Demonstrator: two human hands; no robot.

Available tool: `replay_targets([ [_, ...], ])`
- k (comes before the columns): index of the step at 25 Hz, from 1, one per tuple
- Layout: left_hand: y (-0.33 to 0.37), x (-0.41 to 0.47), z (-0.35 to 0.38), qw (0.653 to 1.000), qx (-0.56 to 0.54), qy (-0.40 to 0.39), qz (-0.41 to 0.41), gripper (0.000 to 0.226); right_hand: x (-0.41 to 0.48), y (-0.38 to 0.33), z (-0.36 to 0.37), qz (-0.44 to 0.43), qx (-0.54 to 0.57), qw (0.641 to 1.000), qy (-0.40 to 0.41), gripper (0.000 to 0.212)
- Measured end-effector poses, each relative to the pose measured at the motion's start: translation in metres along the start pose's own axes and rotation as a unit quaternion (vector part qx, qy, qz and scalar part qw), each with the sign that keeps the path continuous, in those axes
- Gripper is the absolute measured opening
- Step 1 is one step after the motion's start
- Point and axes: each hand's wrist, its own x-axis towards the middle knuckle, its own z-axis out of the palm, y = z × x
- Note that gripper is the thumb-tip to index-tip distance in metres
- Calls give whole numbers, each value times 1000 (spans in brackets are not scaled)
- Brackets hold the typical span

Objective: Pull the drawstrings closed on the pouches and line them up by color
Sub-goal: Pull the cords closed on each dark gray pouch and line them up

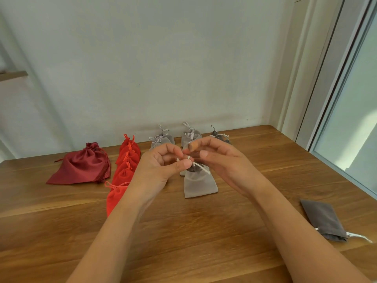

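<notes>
Grey pouch (pixel 201 184): just below the 2 hands, mouth up, axis upright.
Left hand (pixel 159 166): pinches drawstring (pixel 201 168).
Right hand (pixel 218 158): pinches same drawstring, equally near.

table (pixel 204 231): wood, smooth, slight sheen | grey pouch (pixel 201 184): matt velvety cloth | dark red pouch (pixel 81 166): satiny cloth

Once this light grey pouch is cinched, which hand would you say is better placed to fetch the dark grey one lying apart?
Right, probably. The dark grey pouch lies beside the right forearm, so the right hand need not cross; the left hand would reach across the light grey pouch.
</notes>
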Motion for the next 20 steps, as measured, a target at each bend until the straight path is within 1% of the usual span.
replay_targets([
  [3, -3, 1, 0, 998, 47, 6, 43, 26, 1, -1, 2, 33, -85, 996, 16, 20],
  [6, -8, 1, 1, 993, 97, 17, 65, 36, -1, -1, 6, 57, -124, 990, 40, 20],
  [8, -13, 0, 3, 983, 155, 51, 84, 39, -1, 0, 6, 48, -168, 983, 54, 20],
  [10, -17, 0, 5, 972, 200, 69, 99, 35, -1, 1, 6, 32, -205, 977, 58, 21],
  [12, -18, -1, 7, 970, 203, 71, 111, 30, -1, 2, 6, 28, -191, 979, 58, 21],
  [14, -17, -1, 7, 967, 211, 73, 126, 31, -2, 1, 6, 32, -170, 983, 64, 18],
  [16, -18, 0, 5, 957, 240, 70, 149, 33, -3, -1, 5, 31, -166, 984, 64, 10],
  [17, -18, 1, 3, 952, 255, 64, 159, 33, -3, -2, 5, 25, -169, 983, 68, 10],
  [19, -21, 2, 2, 948, 268, 48, 166, 29, -3, -2, 5, 12, -157, 984, 87, 18],
  [20, -21, 1, 2, 949, 266, 44, 164, 27, -2, -2, 6, 11, -140, 985, 99, 18],
])
